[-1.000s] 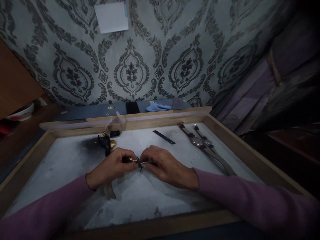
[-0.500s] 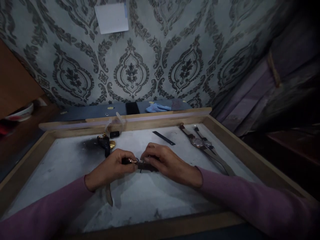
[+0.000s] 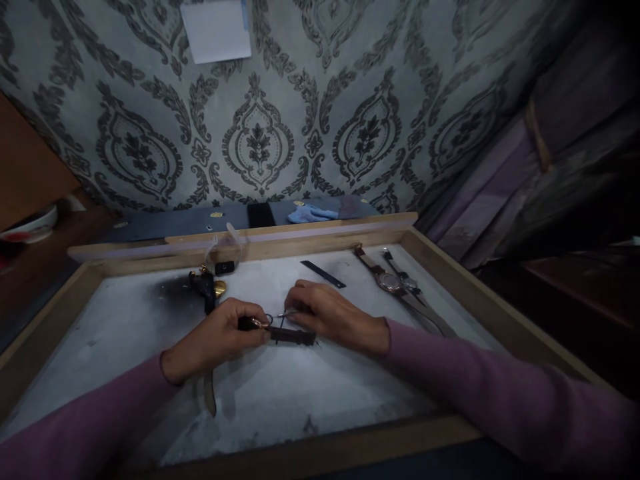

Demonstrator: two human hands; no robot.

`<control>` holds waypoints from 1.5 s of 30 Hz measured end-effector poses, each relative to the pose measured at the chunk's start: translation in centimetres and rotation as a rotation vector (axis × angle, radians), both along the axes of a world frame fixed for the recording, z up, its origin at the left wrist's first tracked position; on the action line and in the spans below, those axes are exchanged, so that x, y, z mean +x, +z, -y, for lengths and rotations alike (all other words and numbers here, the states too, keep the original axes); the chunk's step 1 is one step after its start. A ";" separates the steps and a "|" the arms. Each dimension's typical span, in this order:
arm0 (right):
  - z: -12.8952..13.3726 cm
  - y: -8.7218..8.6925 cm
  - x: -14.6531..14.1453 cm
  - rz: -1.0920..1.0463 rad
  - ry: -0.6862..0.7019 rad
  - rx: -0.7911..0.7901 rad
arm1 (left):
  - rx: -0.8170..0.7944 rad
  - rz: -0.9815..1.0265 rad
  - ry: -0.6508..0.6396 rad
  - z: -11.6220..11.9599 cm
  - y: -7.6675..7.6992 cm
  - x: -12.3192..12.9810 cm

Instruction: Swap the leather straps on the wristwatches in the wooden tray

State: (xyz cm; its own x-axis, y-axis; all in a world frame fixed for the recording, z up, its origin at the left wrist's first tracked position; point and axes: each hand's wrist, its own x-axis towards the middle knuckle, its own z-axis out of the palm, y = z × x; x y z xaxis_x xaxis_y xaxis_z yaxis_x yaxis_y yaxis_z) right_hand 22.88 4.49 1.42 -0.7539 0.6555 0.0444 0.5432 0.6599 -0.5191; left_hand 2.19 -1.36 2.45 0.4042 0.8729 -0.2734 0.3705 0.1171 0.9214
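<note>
My left hand [image 3: 220, 337] is closed on a watch, its thumb and fingers pinching it near a shiny rose-gold part. A dark strap [image 3: 293, 335] sticks out to the right from those fingers. Just above the strap, my right hand [image 3: 327, 313] pinches a thin silvery piece [image 3: 281, 315]; its kind is too small to make out. A small dark loop shows between the fingertips. Under my left wrist hangs a pale strap end [image 3: 209, 393]; what it belongs to is hidden. Beyond my left hand stands a dark-strapped watch with a gold case [image 3: 220, 288].
The wooden-rimmed tray [image 3: 300, 235] has a white floor. A clear-strapped watch [image 3: 225, 268] stands near its back rim. A dark flat strip [image 3: 323, 274] lies at centre back, with two watches [image 3: 389, 282] to the right. Behind the rim are a blue cloth [image 3: 313, 213] and a black flat object [image 3: 261, 215].
My right fingers have come off the dark strap and risen a little, so more of the strap and a thin silvery piece show. My left hand keeps its hold. The view has shifted slightly.
</note>
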 end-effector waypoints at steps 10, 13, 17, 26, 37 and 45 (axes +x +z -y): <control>0.7 0.1 0.0 -0.007 0.013 0.197 | 0.007 0.025 0.009 -0.2 -0.5 -0.2; 0.9 0.6 0.0 -0.201 -0.018 0.089 | 0.002 0.051 0.009 -0.2 -0.6 -0.2; 2.0 2.4 -0.6 -0.320 -0.010 -0.016 | 0.001 0.091 0.018 -0.2 -0.6 -0.1; 3.7 1.9 -0.9 -0.295 -0.055 -0.269 | 0.017 0.098 0.041 -0.1 -0.6 -0.1; 3.3 0.7 -0.8 -0.350 -0.041 -0.428 | -0.041 0.126 0.105 0.2 -0.6 -0.2; 2.8 0.7 -0.4 -0.295 0.031 -0.404 | -0.070 0.135 0.133 0.1 -0.8 -0.3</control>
